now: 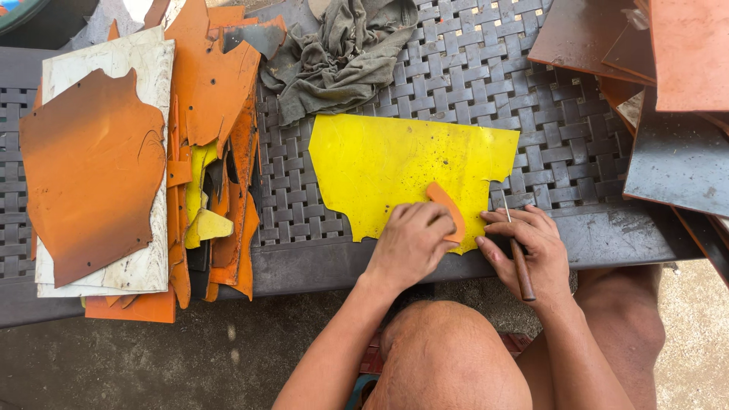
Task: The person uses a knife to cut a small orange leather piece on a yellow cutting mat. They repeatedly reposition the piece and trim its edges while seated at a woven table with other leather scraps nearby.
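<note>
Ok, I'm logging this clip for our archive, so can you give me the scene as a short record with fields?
Left hand: left hand presses a curved orange template flat on the yellow sheet
Right hand: right hand holds an awl, its metal tip on the sheet beside the template
Surface: woven grey table
Left side: stack of orange sheets
Top: crumpled grey rag
Right side: brown and grey sheets
Below: the person's bare knees
</note>
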